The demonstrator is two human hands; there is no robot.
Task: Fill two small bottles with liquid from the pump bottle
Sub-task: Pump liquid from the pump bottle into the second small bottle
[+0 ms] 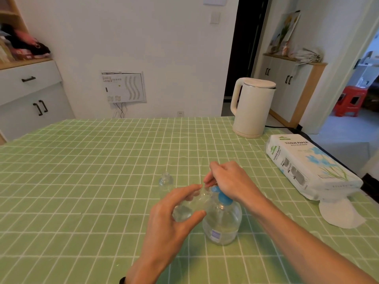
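Observation:
A clear pump bottle with a blue pump head stands on the green checked tablecloth near me. My right hand rests on top of the pump head, fingers curled over it. My left hand grips a small clear bottle, tilted with its mouth up by the pump spout. A second small clear bottle stands upright and uncapped on the cloth just behind my left hand.
A white electric kettle stands at the table's far right. A tissue paper pack lies along the right edge with a loose white sheet beside it. Cabinets line the walls behind.

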